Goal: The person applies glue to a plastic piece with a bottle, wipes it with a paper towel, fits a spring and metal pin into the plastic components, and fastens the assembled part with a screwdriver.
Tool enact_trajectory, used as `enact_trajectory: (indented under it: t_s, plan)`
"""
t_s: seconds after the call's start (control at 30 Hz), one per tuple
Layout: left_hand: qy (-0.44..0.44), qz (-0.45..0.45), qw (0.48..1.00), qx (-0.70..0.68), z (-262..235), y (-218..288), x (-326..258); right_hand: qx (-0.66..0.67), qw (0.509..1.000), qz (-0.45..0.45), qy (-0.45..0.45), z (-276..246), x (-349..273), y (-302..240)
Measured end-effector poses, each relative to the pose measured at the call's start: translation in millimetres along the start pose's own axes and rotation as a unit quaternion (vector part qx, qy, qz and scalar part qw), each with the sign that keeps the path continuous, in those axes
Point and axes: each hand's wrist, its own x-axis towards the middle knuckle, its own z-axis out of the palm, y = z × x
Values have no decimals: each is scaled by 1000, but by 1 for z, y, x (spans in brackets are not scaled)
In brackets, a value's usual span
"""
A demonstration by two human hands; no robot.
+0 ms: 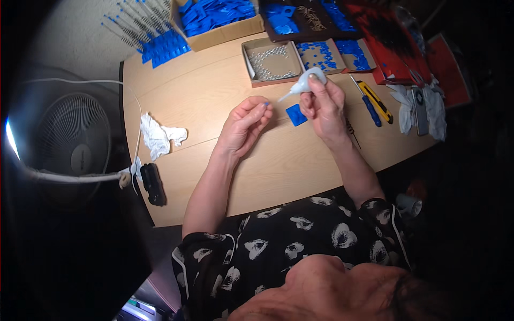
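My right hand [324, 107] grips a small translucent squeeze bottle [306, 81] with its thin nozzle tilted down to the left. My left hand [247, 122] pinches a tiny blue piece [266, 104] between thumb and fingertips, just left of the nozzle tip. A flat blue square part [295, 114] lies on the wooden table [278, 166] between the two hands.
Small cardboard trays hold metal beads [272, 62] and blue bits [320, 54]. A box of blue parts [214, 16] and wire rods with blue tags [152, 32] lie at the far edge. A blue screwdriver [368, 106], yellow knife [376, 100], crumpled tissue [159, 138], black device [153, 184], fan [69, 140].
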Motion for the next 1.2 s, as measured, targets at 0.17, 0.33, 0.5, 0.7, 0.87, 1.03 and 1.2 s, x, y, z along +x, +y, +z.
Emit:
enact_trajectory:
  t_s: [0.17, 0.33, 0.5, 0.7, 0.87, 1.03, 1.2]
  plan:
    - [-8, -10, 1000, -25, 0, 2, -2, -35, 999, -7, -10, 7, -2, 3]
    - [-2, -21, 999, -37, 3, 3, -3, -81, 996, -34, 4, 10, -5, 2]
    - [-13, -21, 999, -33, 6, 2, -2, -90, 995, -47, -5, 7, -6, 2]
    - [-12, -18, 999, -34, 7, 2, -1, -110, 992, -65, -5, 5, -6, 3]
    - [-13, -15, 999, -31, 7, 1, 0, -139, 988, -70, -7, 5, -7, 2]
    - [-12, -14, 1000, -23, 8, 1, 0, -144, 987, -68, -4, 5, -6, 1]
    - [-15, -19, 999, -25, 7, 1, -1, -141, 988, -68, -11, 4, -5, 3]
